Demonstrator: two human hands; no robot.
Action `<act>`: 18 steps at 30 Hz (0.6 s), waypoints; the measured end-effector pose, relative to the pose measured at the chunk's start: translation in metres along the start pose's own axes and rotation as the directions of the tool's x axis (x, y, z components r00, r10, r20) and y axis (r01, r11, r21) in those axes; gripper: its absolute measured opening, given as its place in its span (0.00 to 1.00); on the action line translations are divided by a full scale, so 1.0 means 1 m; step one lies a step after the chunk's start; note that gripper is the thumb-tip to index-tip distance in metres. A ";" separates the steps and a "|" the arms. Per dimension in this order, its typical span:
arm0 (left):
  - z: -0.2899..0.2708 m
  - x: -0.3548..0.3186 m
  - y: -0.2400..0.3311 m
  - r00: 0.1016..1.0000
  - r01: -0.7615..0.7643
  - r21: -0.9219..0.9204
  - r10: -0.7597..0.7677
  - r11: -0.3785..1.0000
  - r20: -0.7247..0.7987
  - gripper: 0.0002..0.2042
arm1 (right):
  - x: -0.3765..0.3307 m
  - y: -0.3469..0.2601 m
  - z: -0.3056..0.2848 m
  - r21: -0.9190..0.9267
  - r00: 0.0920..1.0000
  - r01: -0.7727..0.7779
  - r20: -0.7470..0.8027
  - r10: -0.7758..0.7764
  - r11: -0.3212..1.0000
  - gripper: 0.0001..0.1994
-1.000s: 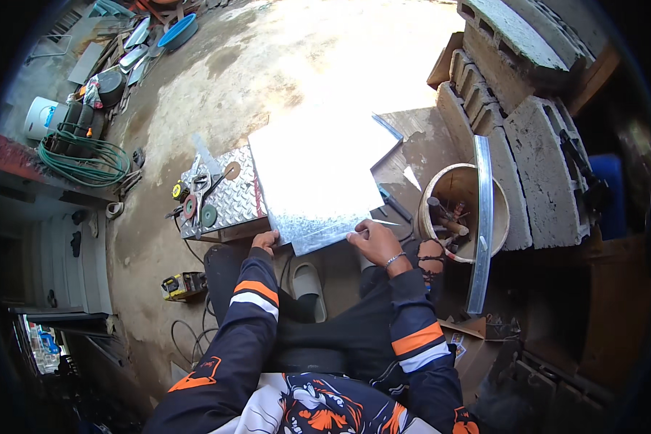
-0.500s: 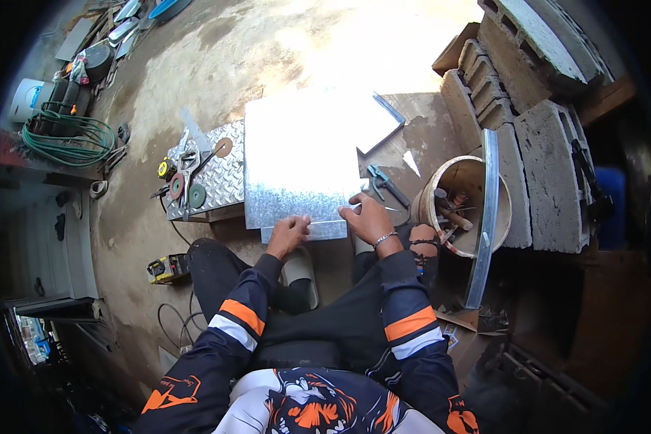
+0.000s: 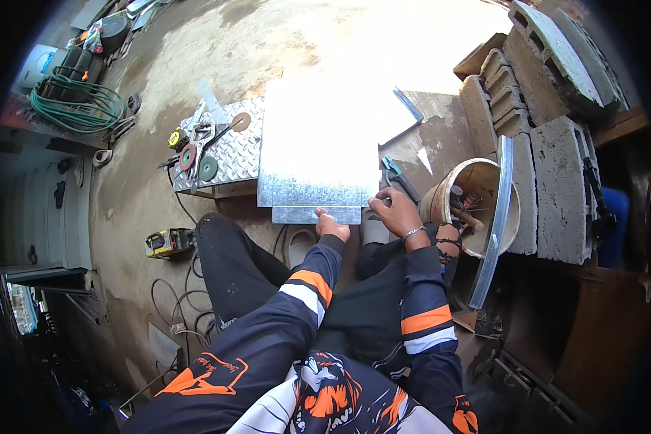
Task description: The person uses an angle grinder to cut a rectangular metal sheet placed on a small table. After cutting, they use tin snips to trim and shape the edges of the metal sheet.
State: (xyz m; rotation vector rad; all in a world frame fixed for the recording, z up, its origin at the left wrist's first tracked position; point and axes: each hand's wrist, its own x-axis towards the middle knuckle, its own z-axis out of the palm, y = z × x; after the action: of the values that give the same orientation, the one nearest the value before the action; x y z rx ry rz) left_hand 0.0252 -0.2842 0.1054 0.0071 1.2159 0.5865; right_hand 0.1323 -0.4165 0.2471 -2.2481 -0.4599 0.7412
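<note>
A large sheet of galvanized metal, glaring white over most of its surface, lies in front of me. A narrow flap runs along its near edge. My left hand grips this flap right of its middle, one digit on top and the other fingers hidden below. At the sheet's near right corner, the fingertips of my right hand are pinched on the edge. Beyond that hand lies a teal-handled clamp-like tool. A thin pointed white scrap is near it.
On the left, a diamond-plate surface carries a tape measure and grinding discs. A yellow-and-black device sits below. To the right stand a bucket of tools, a bent metal strip and concrete blocks.
My left hand has slid rightward along the flap, closer to my right hand. The right hand stays by the sheet's near right corner. The whole view has shifted slightly.
</note>
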 end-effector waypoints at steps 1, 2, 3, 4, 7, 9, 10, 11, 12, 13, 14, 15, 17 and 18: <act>0.004 -0.012 0.002 0.997 0.023 0.084 -0.016 0.996 -0.082 0.33 | 0.000 0.003 0.002 -0.008 1.000 0.011 -0.020 -0.011 1.000 0.23; 0.004 -0.015 0.006 0.996 0.005 0.130 0.007 0.992 -0.094 0.33 | -0.001 0.003 0.003 -0.017 0.999 0.038 -0.036 -0.039 0.999 0.22; 0.001 -0.016 0.012 0.994 -0.018 0.174 0.037 0.985 -0.106 0.33 | 0.002 0.006 0.007 0.018 0.999 0.034 -0.012 -0.034 0.999 0.22; -0.003 -0.016 0.017 0.991 -0.041 0.216 0.068 0.975 -0.120 0.33 | 0.006 0.010 0.009 0.050 0.999 0.029 0.016 -0.030 0.998 0.21; -0.030 0.005 0.039 0.975 -0.157 0.399 0.206 0.903 -0.082 0.32 | 0.011 0.004 0.012 0.072 0.997 0.014 0.075 -0.020 0.997 0.24; -0.059 0.035 0.055 0.957 -0.261 0.480 0.288 0.838 0.018 0.32 | 0.016 0.001 0.019 0.086 0.996 0.040 0.081 -0.047 0.996 0.24; -0.060 0.052 0.059 0.950 -0.257 0.546 0.311 0.797 -0.008 0.29 | 0.020 0.007 0.022 0.084 0.997 0.037 0.072 -0.043 0.996 0.25; -0.058 0.065 0.062 0.943 -0.243 0.612 0.330 0.753 -0.032 0.25 | 0.022 0.009 0.022 0.113 0.997 0.040 0.065 -0.047 0.993 0.25; -0.059 0.078 0.071 0.930 -0.233 0.666 0.363 0.709 -0.062 0.22 | 0.022 0.002 0.022 0.115 0.996 0.032 0.080 -0.042 0.993 0.24; -0.083 0.098 0.104 0.888 -0.316 0.642 0.456 0.699 -0.060 0.22 | 0.021 -0.019 0.037 0.155 0.986 0.099 0.121 -0.118 0.983 0.23; -0.083 0.103 0.110 0.915 -0.293 0.600 0.400 0.744 -0.049 0.22 | 0.021 -0.016 0.039 0.166 0.985 0.113 0.113 -0.133 0.980 0.23; -0.073 0.106 0.120 0.941 -0.265 0.564 0.337 0.782 -0.025 0.22 | 0.021 -0.016 0.037 0.168 0.986 0.094 0.121 -0.115 0.981 0.22; -0.045 0.099 0.127 0.976 -0.212 0.532 0.202 0.820 0.078 0.22 | 0.021 -0.009 0.026 0.165 0.991 0.041 0.116 -0.061 0.985 0.21; -0.043 0.102 0.137 0.974 -0.224 0.574 0.207 0.788 0.096 0.24 | 0.021 -0.012 0.026 0.170 0.991 0.021 0.130 -0.043 0.985 0.21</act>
State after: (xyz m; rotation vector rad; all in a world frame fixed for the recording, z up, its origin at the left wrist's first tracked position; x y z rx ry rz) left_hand -0.0480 -0.1365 0.0432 0.6857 1.3378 0.3854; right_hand 0.1314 -0.3839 0.2332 -2.0375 -0.4779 0.8843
